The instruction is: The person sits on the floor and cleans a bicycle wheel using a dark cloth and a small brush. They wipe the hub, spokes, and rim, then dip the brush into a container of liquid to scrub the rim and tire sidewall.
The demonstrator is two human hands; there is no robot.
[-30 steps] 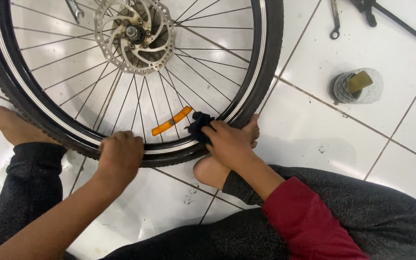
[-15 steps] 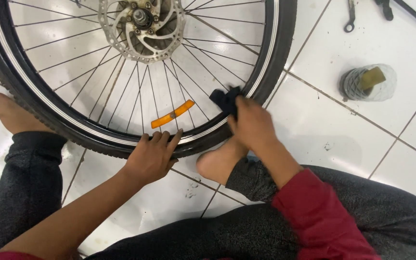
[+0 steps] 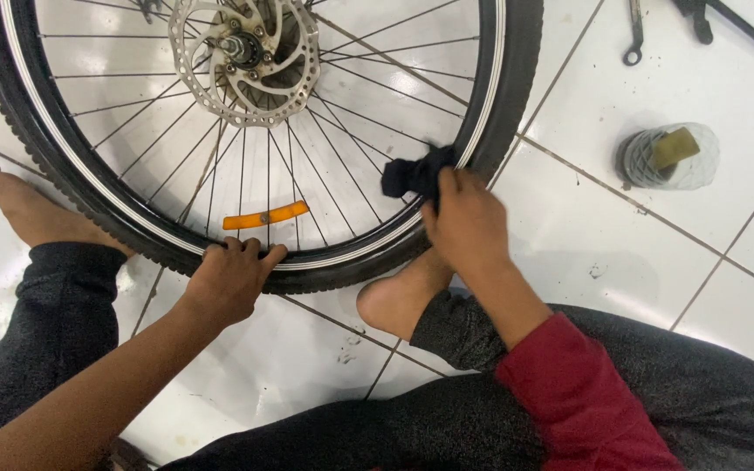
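Fingers of my left hand [image 3: 230, 277] are curling over the knobby black bicycle tyre [image 3: 517, 96]. My right hand [image 3: 466, 222] is pinching a black rag [image 3: 414, 174] against the silver rim [image 3: 482, 113]; I'm seeing an orange reflector [image 3: 265, 215] clipped among the spokes.

Black knobby rubber bicycle tyre [image 3: 54, 166] on a silver rim; orange oblong plastic reflector [image 3: 265, 215]; crumpled black cloth [image 3: 414, 174]; glossy white floor tiles [image 3: 700, 244] with grey grout; red sleeve [image 3: 582, 392]; dark speckled trousers [image 3: 54, 323].
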